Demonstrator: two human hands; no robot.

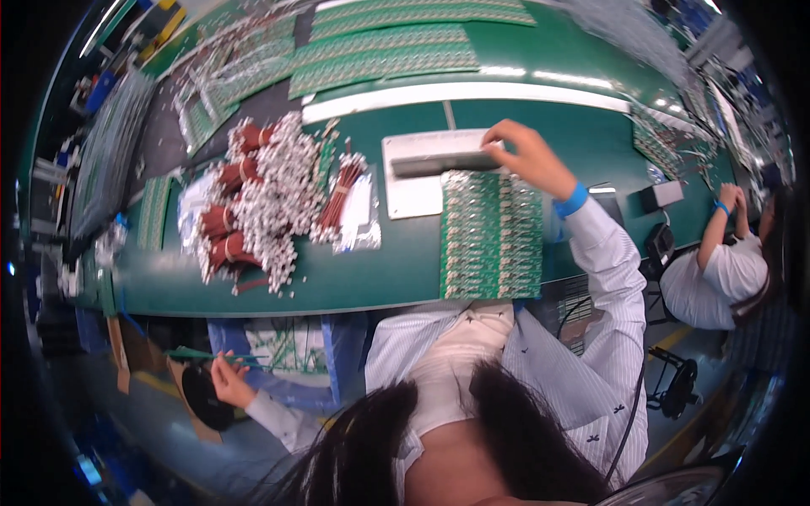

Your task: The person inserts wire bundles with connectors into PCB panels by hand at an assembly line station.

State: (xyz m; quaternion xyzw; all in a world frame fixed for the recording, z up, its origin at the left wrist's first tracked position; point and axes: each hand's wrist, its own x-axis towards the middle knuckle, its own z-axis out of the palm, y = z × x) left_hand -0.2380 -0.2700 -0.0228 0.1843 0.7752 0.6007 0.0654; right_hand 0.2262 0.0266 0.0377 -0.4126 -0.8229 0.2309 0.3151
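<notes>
Down at the left, below the table edge, my left hand (232, 379) pinches thin green circuit-board strips (192, 352). They stick out on both sides of its fingers, beside a blue bin (346, 358) with green scraps inside. Above the table, my right hand (533, 158), with a blue wristband, has its thumb and fingers closed at the right end of a long grey metal bar (443, 163). The bar lies across a white board (413, 205). Just below that hand, a panel of green circuit boards (491, 240) reaches the table's near edge.
Bundles of red-brown wires with white connectors (274, 190) are heaped to the left, next to a smaller tied bundle (343, 192). More green panels (384, 59) lie at the back. A small box (662, 196) stands at right, near another person (717, 270).
</notes>
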